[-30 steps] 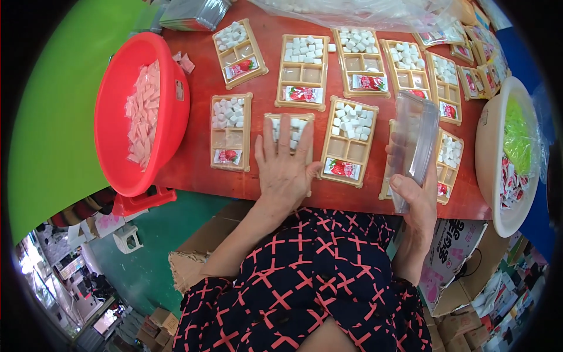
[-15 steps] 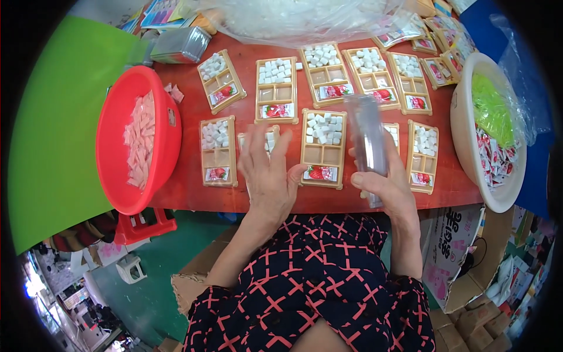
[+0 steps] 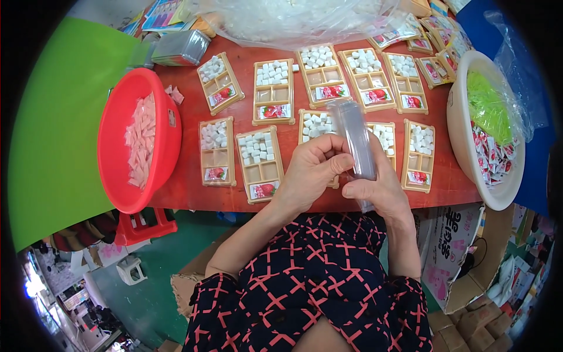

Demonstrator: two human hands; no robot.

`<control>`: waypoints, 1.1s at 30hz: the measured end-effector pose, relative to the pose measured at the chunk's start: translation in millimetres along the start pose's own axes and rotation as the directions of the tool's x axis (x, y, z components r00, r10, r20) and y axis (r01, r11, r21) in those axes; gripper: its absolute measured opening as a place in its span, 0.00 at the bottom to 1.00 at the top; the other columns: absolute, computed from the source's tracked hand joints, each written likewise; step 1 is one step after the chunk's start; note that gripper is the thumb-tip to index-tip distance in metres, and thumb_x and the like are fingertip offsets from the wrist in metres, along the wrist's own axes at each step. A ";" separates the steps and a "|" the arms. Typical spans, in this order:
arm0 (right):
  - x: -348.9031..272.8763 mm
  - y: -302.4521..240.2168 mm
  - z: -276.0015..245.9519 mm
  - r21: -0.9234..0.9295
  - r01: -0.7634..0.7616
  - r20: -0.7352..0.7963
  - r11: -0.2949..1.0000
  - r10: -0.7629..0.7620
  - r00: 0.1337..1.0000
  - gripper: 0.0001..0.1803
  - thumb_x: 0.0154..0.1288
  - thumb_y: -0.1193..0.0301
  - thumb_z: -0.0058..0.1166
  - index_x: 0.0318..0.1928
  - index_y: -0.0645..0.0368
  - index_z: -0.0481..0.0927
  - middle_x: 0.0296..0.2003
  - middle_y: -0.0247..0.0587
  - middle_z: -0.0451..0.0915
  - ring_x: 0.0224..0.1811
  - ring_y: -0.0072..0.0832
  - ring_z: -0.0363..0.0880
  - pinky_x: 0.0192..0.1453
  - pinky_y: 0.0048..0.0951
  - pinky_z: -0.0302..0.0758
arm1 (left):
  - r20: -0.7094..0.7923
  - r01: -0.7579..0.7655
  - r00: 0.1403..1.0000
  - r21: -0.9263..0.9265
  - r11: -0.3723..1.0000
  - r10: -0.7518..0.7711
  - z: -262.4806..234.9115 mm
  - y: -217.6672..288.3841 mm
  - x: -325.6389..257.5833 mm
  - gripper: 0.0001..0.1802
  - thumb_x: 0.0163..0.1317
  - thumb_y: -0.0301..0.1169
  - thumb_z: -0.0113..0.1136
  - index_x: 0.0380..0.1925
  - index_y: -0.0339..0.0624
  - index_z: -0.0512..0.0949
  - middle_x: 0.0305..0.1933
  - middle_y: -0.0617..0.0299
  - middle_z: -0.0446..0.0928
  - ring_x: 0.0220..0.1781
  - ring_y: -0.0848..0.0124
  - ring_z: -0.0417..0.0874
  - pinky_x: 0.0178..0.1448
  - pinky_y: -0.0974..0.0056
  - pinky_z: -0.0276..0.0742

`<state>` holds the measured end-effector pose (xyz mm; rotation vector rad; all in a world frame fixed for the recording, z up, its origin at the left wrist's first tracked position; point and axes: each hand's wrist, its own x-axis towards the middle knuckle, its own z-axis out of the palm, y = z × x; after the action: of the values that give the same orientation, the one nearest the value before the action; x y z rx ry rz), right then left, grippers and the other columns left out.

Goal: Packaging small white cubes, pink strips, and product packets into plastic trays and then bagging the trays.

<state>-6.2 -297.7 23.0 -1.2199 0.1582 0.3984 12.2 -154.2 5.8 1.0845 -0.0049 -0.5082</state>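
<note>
While held upright, clear plastic lid (image 3: 359,141), long, narrow.

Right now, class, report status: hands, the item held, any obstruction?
Left hand and right hand both grip the clear plastic lid. Tan compartment trays lie beneath.

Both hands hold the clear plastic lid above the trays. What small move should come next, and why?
Probably lower the clear plastic lid onto the open tan compartment tray just behind the hands. The left hand and right hand both grip it in the air, and that tray already holds white cubes with no cover.
</note>
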 end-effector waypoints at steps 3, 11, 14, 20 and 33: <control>-1.5 -0.5 -8.7 0.044 -0.048 0.010 0.998 0.047 0.999 0.53 0.30 0.69 0.69 0.61 0.61 0.56 0.44 0.35 0.68 0.45 0.23 0.70 0.46 0.23 0.70 | 0.003 0.028 1.000 -0.011 1.000 -0.028 4.8 -1.1 3.3 0.06 0.59 0.27 0.56 0.34 0.36 0.75 0.27 0.67 0.74 0.24 0.85 0.69 0.23 0.81 0.63; -6.0 -0.8 -42.5 0.246 -0.081 0.121 0.966 0.053 0.991 0.52 0.32 0.73 0.67 0.63 0.61 0.54 0.48 0.37 0.67 0.50 0.25 0.68 0.53 0.25 0.68 | -0.012 -0.003 1.000 -0.001 1.000 0.003 35.1 -5.6 15.9 0.05 0.57 0.24 0.57 0.32 0.34 0.76 0.30 0.65 0.76 0.32 0.80 0.75 0.38 0.75 0.72; -10.1 -14.6 -52.2 0.266 -0.047 0.089 0.963 0.024 0.996 0.52 0.33 0.73 0.67 0.62 0.62 0.54 0.48 0.38 0.67 0.50 0.25 0.68 0.52 0.25 0.69 | -0.054 0.082 0.996 0.080 0.993 -0.077 54.1 1.8 20.6 0.04 0.58 0.24 0.56 0.32 0.34 0.76 0.30 0.65 0.76 0.33 0.80 0.75 0.38 0.76 0.72; -17.3 -19.0 -84.0 0.290 -0.033 0.153 0.956 -0.012 0.988 0.48 0.37 0.73 0.63 0.62 0.62 0.54 0.47 0.39 0.68 0.49 0.25 0.69 0.48 0.25 0.71 | -0.069 0.014 0.998 0.081 0.997 -0.009 87.4 -8.7 29.3 0.07 0.59 0.29 0.57 0.31 0.37 0.74 0.29 0.66 0.75 0.31 0.79 0.75 0.38 0.74 0.72; -46.1 -24.0 -58.0 0.057 0.248 -0.149 0.967 -0.237 0.960 0.41 0.43 0.77 0.57 0.61 0.58 0.56 0.44 0.39 0.69 0.40 0.24 0.72 0.42 0.25 0.73 | -0.121 -0.234 0.960 0.156 0.960 0.253 111.2 -10.8 -12.4 0.11 0.61 0.30 0.52 0.40 0.37 0.65 0.40 0.60 0.70 0.41 0.75 0.73 0.46 0.69 0.71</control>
<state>-34.0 -368.6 39.4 -1.1769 0.1418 0.0911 -30.6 -246.8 53.0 1.2361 -0.0512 -0.2102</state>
